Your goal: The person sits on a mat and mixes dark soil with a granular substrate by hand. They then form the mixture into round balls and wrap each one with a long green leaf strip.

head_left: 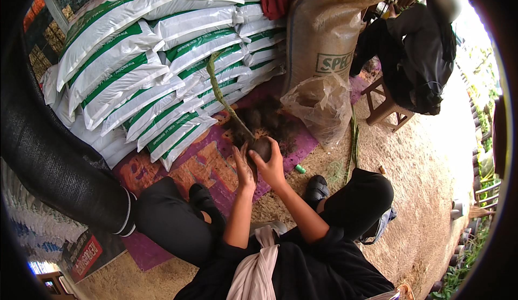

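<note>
In front of me a dark, rounded ball of soil or fibre (263,147) sits at the base of a long green plant stem (218,93). The stem leans up and to the left, away from me. My right hand (272,165) is wrapped round the ball's right side, thumb in front. My left hand (244,170) is held upright beside the ball, its fingers stretched and palm turned toward it. Whether the left palm touches the ball, I cannot tell. Dark loose soil (264,119) lies heaped on a purple sheet (197,162) just beyond my hands.
White and green sacks (199,19) are stacked at the far left. A large beige sack (324,30) and a clear plastic bag (321,105) stand beyond the soil. At far right a person (418,51) sits on a brown stool (388,105). A black roll (59,165) lies left.
</note>
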Tool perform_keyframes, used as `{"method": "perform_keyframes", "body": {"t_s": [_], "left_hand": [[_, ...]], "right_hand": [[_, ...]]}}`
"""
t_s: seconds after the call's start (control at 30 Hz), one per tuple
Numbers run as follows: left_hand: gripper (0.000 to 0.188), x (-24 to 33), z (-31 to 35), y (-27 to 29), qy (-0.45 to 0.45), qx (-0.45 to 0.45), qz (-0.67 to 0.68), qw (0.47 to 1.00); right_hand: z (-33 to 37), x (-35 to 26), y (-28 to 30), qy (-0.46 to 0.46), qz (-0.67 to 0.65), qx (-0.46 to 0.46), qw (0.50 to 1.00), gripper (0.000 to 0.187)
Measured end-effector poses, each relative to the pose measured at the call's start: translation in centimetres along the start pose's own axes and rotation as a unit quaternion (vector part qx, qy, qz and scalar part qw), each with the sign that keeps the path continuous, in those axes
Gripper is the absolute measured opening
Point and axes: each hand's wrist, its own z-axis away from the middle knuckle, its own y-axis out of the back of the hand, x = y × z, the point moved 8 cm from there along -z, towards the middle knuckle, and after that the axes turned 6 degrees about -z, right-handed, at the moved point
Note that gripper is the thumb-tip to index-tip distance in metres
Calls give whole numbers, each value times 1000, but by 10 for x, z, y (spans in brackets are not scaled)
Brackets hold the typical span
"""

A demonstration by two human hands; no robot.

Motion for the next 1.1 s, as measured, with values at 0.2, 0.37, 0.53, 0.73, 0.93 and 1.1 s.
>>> {"method": "perform_keyframes", "body": {"t_s": [0.2,0.37,0.53,0.73,0.93,1.1], "left_hand": [[63,-12,-3,1,63,33,54,996],[62,-10,6,-18,72,-116,159,978],[57,-8,9,-19,102,-75,142,982],[53,-9,-3,-4,50,-58,30,997],[54,-11,-6,7,33,10,-32,999],[60,-8,-10,11,-74,9,-71,995]], "right_hand": [[4,23,3,-103,-180,30,978,49],[16,-13,-12,22,100,-67,993,62],[23,-21,-11,68,202,-80,974,68],[23,-11,-10,53,184,-98,977,70],[16,-16,2,29,102,-49,993,58],[14,-18,5,38,60,-25,997,40]]}}
